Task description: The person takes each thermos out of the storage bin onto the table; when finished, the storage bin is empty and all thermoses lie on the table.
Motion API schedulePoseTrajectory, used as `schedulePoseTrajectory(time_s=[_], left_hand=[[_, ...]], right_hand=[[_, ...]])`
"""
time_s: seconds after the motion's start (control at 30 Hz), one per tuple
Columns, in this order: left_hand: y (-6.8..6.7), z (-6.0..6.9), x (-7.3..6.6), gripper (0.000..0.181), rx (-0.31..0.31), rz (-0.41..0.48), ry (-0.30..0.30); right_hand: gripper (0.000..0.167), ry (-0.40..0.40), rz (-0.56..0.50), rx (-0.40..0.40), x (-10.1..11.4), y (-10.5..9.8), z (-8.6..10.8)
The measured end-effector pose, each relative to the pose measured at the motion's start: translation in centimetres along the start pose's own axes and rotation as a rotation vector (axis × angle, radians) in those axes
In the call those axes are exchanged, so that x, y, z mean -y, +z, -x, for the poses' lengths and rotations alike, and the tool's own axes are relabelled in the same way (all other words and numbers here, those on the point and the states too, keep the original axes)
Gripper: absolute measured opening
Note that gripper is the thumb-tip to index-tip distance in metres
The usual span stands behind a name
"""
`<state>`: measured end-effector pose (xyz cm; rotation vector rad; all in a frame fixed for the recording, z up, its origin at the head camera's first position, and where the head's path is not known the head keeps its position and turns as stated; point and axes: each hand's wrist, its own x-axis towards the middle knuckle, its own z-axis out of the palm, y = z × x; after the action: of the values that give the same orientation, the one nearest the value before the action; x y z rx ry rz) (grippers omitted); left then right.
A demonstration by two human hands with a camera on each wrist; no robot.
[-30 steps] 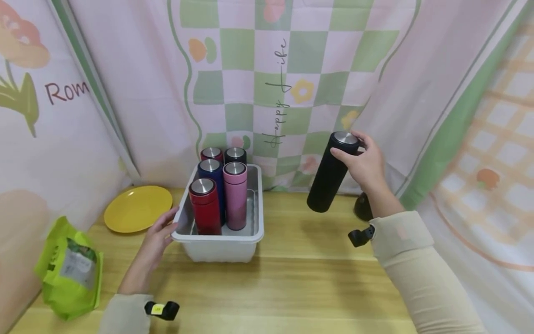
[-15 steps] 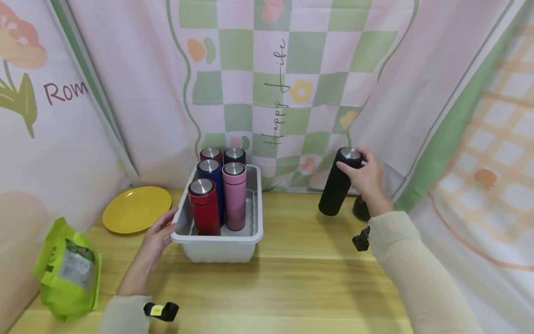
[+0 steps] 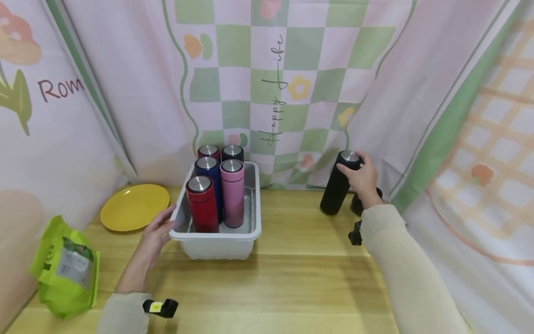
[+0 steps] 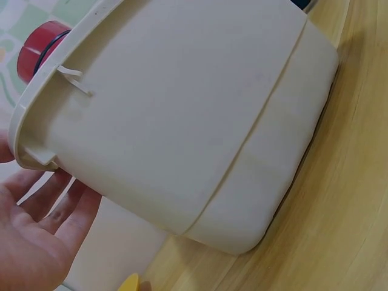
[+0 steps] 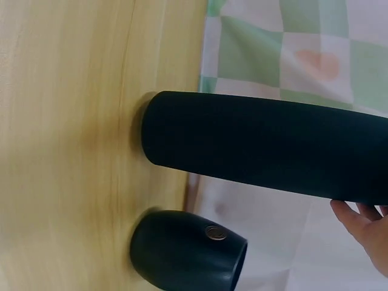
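My right hand (image 3: pixel 364 178) grips a black thermos bottle (image 3: pixel 333 190) near its steel-topped lid. The bottle leans slightly, its base at the table's back right; the right wrist view shows its dark body (image 5: pixel 260 145) and only a few of my fingertips. At the left, my left hand (image 3: pixel 155 234) holds the left rim of a white plastic bin (image 3: pixel 219 248); in the left wrist view its fingers (image 4: pixel 66 206) lie under the rim. Inside the bin stand several thermos bottles: a red one (image 3: pixel 204 211), a pink one (image 3: pixel 233 199), a blue one (image 3: pixel 214 178), with others behind.
A dark rounded cup (image 5: pixel 185 248) stands beside the black bottle, partly hidden by my right wrist in the head view. A yellow plate (image 3: pixel 135 207) and a green packet (image 3: pixel 66 273) are at the left. Curtains (image 3: pixel 308 116) hang behind the wooden table (image 3: pixel 288 287).
My right hand has moved the black thermos bottle right and down to the table's back right, and it stands more upright. My left hand stays at the bin's rim.
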<state>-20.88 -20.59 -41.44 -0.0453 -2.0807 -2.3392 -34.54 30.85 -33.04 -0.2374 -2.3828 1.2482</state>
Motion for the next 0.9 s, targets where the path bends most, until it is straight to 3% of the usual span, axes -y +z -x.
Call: schedulePoseTrajectory(time_s=[0.43,0.9], left_hand=[[0.1,0.0,-0.1,0.055,0.002,0.006,0.003],[0.1,0.0,-0.1,0.055,0.004,0.008,-0.009]], right_hand=[[0.082,0.03,-0.013,0.008,-0.9,0.6,-0.8],[0.08,0.005,-0.006,0.044,-0.7,1.1,-0.8]])
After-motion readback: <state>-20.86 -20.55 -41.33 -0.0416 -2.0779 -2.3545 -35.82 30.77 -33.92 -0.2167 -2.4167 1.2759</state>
